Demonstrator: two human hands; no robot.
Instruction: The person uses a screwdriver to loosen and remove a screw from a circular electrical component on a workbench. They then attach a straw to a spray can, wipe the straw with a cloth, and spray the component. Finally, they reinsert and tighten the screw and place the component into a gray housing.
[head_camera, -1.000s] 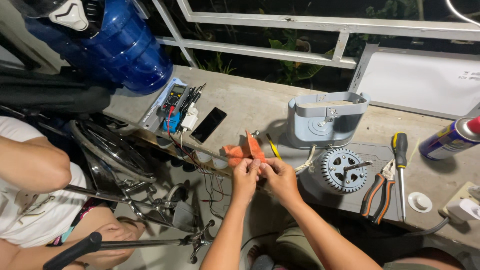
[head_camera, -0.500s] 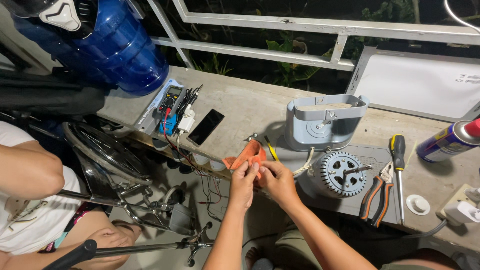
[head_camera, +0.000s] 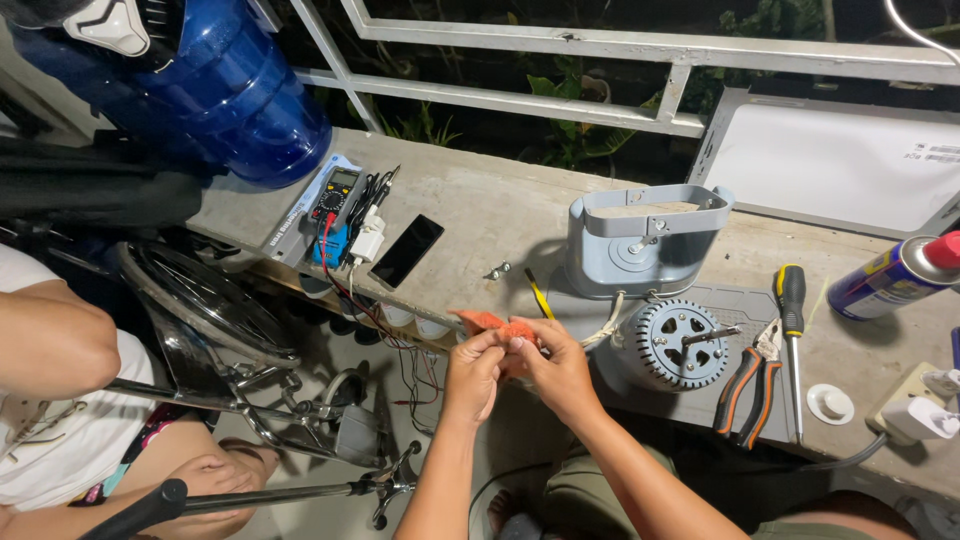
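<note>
Outdoors, cluttered concrete ledge (head_camera: 500, 210), railing (head_camera: 640, 45)

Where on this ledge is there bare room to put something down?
The widest bare patch is the concrete between the black phone and the grey housing, back toward the railing. The right end is crowded: motor, pliers, screwdriver, spray can. The meter and its wires fill the left.

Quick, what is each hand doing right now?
Left hand: closed, pinching the small crumpled orange piece.
Right hand: closed, fingertips pinching the same orange piece from the other side.
</note>
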